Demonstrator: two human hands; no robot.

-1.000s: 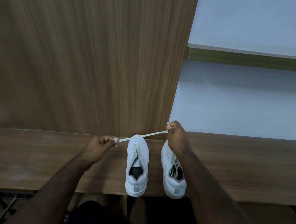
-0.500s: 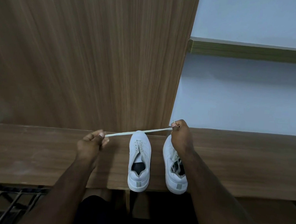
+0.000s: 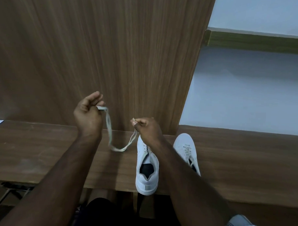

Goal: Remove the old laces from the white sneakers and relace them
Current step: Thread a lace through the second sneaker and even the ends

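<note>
Lace [image 3: 110, 128] is held at both ends and sags in a slack loop between the hands, above the bench [image 3: 42, 151]. One end is pinched by the left hand [image 3: 88, 114], the other by the right hand [image 3: 146, 129]. Hands are apart. Left sneaker [image 3: 147, 167] stands unlaced on the bench under the right hand; right sneaker [image 3: 187, 149], laced, stands just beside it.

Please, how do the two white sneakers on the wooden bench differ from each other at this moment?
The left sneaker has no lace in its eyelets, while the right sneaker is laced in a criss-cross. The left sneaker's heel reaches the front edge of the bench; the right sneaker's heel is hidden by the right forearm. Both are white, upright, with toes pointing away from the person.
</note>
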